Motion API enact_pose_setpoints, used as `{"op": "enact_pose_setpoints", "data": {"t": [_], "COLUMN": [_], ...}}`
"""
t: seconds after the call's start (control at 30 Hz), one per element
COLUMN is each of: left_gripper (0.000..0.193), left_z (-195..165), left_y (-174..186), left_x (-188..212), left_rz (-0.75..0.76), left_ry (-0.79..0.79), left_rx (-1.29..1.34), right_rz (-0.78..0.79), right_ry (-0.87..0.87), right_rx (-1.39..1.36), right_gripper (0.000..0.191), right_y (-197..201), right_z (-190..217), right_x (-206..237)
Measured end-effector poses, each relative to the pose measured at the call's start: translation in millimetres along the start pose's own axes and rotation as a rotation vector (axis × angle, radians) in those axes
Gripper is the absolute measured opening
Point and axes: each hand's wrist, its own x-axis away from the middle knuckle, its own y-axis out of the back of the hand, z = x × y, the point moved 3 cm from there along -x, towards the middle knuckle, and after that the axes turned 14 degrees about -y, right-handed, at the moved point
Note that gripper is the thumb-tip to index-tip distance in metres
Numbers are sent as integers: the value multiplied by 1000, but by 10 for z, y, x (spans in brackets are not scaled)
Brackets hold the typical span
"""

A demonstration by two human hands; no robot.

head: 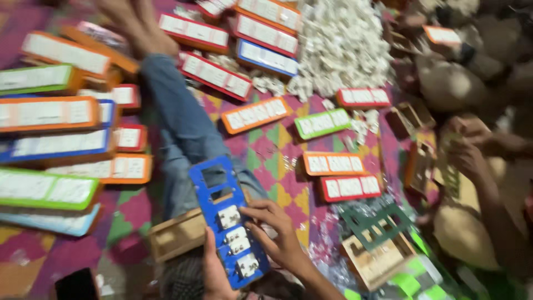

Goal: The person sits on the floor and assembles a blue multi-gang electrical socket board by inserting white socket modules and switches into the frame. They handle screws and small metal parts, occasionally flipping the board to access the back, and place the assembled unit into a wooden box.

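1. Your left hand (214,272) grips the near end of the blue switch panel (227,219) from below, fingers wrapped round its edge. This steadies the panel across your lap, tilted so its face is towards you.
2. Your right hand (275,230) lies curled on the panel's right edge, fingertips pressed at the white switch modules (237,240) seated in its lower openings. It is closed against the panel, not carrying anything separately that I can see.
3. The panel's two upper openings stand empty; the lower ones are filled.
4. A wooden box (177,234) lies under the panel at your left knee, close at hand.
5. The patterned floor mat (272,147) carries finished boards in orange, red, green and blue frames, stacked along the left edge and spread across the middle.
6. A heap of loose white modules (341,47) sits at the far edge, within reach of both workers.
7. Another person's hands (472,147) work at the right edge on a wooden piece; detail is blurred.
8. A green panel (375,225) rests on a wooden box near the right corner.
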Motion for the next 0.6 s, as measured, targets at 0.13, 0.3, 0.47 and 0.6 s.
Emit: {"op": "enact_pose_setpoints", "data": {"t": [0.13,0.3,0.47,0.6], "left_gripper": [72,65,64,63], "left_z": [-62,-16,61,82], "left_y": [120,280,359,219], "left_x": [97,-42,-82,45], "left_rz": [30,82,87,321], "left_ry": [62,30,45,182], "left_rx": [65,80,101,240], "right_rz": [-35,-32,-45,-42], "right_ry": [134,-65,71,33], "right_rx": [18,-114,-52,-198], "right_gripper": [22,34,28,19], "right_y": [-177,-276,-271,-255], "right_z": [-1,-131,-221,-291], "right_x": [139,197,223,244]}}
